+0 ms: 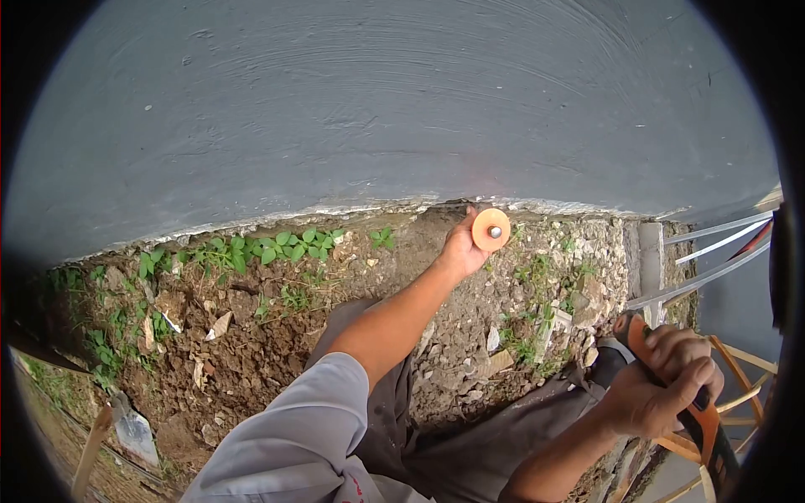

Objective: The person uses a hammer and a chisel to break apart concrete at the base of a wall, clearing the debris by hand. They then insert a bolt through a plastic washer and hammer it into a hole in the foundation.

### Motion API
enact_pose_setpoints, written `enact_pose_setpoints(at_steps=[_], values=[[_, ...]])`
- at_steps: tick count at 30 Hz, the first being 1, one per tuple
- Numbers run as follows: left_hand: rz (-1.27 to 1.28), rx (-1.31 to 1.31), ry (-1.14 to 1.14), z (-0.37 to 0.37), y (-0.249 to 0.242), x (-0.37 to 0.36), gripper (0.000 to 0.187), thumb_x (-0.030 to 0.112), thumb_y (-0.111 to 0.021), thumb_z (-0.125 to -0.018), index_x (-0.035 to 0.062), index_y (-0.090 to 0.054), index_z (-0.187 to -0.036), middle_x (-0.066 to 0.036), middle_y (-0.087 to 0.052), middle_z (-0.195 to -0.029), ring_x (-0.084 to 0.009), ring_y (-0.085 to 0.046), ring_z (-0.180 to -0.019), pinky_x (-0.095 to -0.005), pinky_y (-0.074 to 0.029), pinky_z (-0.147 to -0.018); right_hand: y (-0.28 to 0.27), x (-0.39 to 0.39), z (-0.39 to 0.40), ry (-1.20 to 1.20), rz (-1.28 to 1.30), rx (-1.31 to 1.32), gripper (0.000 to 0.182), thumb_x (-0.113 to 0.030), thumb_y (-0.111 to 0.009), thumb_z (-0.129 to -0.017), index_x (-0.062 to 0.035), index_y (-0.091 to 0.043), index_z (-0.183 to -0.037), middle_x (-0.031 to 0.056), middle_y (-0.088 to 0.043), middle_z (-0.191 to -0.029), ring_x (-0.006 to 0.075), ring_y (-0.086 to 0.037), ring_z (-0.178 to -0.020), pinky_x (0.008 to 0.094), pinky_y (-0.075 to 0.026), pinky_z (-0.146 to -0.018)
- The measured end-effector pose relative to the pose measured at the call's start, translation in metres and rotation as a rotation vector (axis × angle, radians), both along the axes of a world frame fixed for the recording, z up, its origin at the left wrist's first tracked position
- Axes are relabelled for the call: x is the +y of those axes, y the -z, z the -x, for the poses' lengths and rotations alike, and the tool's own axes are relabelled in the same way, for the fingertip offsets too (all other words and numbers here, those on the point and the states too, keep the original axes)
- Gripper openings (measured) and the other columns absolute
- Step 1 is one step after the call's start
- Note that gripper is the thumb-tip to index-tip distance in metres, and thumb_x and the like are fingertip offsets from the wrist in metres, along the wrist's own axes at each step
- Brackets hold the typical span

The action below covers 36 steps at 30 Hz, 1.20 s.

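One arm stretches forward, left hand gripping the orange-guarded tool.

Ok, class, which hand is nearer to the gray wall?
Left. The left hand is near the foot of the gray wall; the right hand is farther out from it, around an orange handle.

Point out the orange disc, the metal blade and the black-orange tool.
Orange disc [481, 224]: head view, flat face.
Metal blade [137, 438]: head view, its middle.
Black-orange tool [709, 424]: head view, lower orange part.

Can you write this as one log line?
left hand: holds metal-ended tool with round orange guard | right hand: grips long orange-and-black handle | place: foot of grey painted wall
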<state>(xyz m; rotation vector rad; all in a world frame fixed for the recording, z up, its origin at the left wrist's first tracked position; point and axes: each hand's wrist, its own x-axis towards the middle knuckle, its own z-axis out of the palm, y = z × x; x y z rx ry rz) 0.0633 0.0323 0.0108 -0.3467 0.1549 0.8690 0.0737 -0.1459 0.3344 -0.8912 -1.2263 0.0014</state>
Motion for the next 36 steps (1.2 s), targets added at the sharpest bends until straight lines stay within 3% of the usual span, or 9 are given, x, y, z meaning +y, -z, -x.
enact_pose_setpoints(at_steps=[3,6,10,16,20,23,25,34,36], values=[[0.002,-0.009,-0.013,-0.001,0.007,-0.001,0.04,0.041,-0.047,-0.097,0.0039,-0.055,-0.112,-0.011,-0.061,-0.112,-0.0263,-0.059,-0.104,-0.0452,-0.048,-0.096,0.079,0.023,0.011,0.211,-0.022,-0.028,0.031,-0.001,-0.046,-0.094,-0.0056,-0.034,-0.066,0.0015,-0.038,-0.057,0.0125,-0.041,-0.051,0.0308,-0.039,-0.047],[-0.047,0.008,0.044,-0.018,0.023,-0.015,0.039,0.041,-0.046,-0.097,0.0049,-0.056,-0.109,-0.011,-0.061,-0.108,-0.0258,-0.059,-0.101,-0.0453,-0.049,-0.094,0.222,-0.007,-0.006,0.153,1.361,0.093,0.02,-0.005,-0.067,-0.079,-0.0075,-0.049,-0.07,-0.0044,-0.044,-0.06,0.0067,-0.04,-0.053,0.0243,-0.031,-0.048],[-0.129,0.142,0.122,-0.026,0.045,-0.017,0.036,0.042,-0.045,-0.098,0.0079,-0.056,-0.104,-0.008,-0.061,-0.101,-0.0246,-0.06,-0.095,-0.0454,-0.05,-0.091,0.179,-0.03,0.019,-0.039,1.256,0.407,0.022,-0.007,-0.068,-0.08,-0.0057,-0.049,-0.07,-0.0029,-0.045,-0.059,0.0063,-0.04,-0.05,0.0239,-0.031,-0.045],[-0.082,0.143,0.055,-0.001,0.002,-0.011,0.035,0.043,-0.051,-0.095,0.011,-0.056,-0.106,-0.006,-0.061,-0.101,-0.0226,-0.06,-0.095,-0.0442,-0.05,-0.091,0.062,-0.018,0.006,-0.018,0.368,0.008,0.021,-0.014,-0.054,-0.091,-0.0051,-0.041,-0.077,0.0025,-0.04,-0.057,0.0119,-0.041,-0.049,0.0264,-0.038,-0.044],[-0.05,0.144,0.024,0.0,0.004,-0.006,0.035,0.044,-0.052,-0.094,0.0116,-0.056,-0.106,-0.006,-0.061,-0.101,-0.0226,-0.059,-0.096,-0.0444,-0.05,-0.091,0.095,0.007,0.007,0.142,0.022,0.062,0.021,-0.007,-0.042,-0.095,-0.0045,-0.037,-0.074,0.0031,-0.039,-0.059,0.0138,-0.042,-0.052,0.0279,-0.042,-0.048],[-0.087,0.232,0.119,0.009,-0.002,-0.014,0.035,0.046,-0.052,-0.094,0.0125,-0.055,-0.103,-0.005,-0.06,-0.096,-0.0221,-0.058,-0.093,-0.0445,-0.05,-0.088,0.226,-0.018,-0.022,0.114,1.414,0.199,0.02,-0.008,-0.061,-0.086,-0.0048,-0.045,-0.073,0.0018,-0.046,-0.053,0.0127,-0.042,-0.039,0.0285,-0.037,-0.039],[-0.016,0.522,0.268,0.016,-0.022,-0.027,0.035,0.048,-0.052,-0.094,0.0131,-0.051,-0.096,-0.002,-0.054,-0.086,-0.021,-0.058,-0.084,-0.0454,-0.051,-0.08,0.215,-0.033,0.002,-0.017,1.368,0.641,0.019,-0.008,-0.062,-0.085,-0.0038,-0.049,-0.071,0.0009,-0.044,-0.052,0.0126,-0.041,-0.038,0.028,-0.036,-0.037],[-0.033,0.598,0.235,-0.02,0.037,-0.05,0.016,0.022,-0.05,-0.09,0.0089,-0.054,-0.082,-0.003,-0.052,-0.073,-0.0192,-0.057,-0.069,-0.0377,-0.053,-0.064,0.196,-0.108,-0.024,0.206,0.87,0.16,0.018,-0.014,-0.064,-0.088,-0.0015,-0.054,-0.079,0.0044,-0.054,-0.059,0.0098,-0.048,-0.042,0.0219,-0.035,-0.034],[-0.088,0.658,0.186,-0.018,0.018,-0.052,0.018,0.025,-0.051,-0.092,0.0089,-0.054,-0.085,-0.004,-0.056,-0.079,-0.0196,-0.058,-0.07,-0.0392,-0.054,-0.066,0.164,-0.1,-0.015,0.129,0.843,0.415,0.02,-0.016,-0.062,-0.091,-0.0022,-0.051,-0.083,0.0032,-0.053,-0.06,0.0104,-0.048,-0.044,0.0236,-0.039,-0.042]])
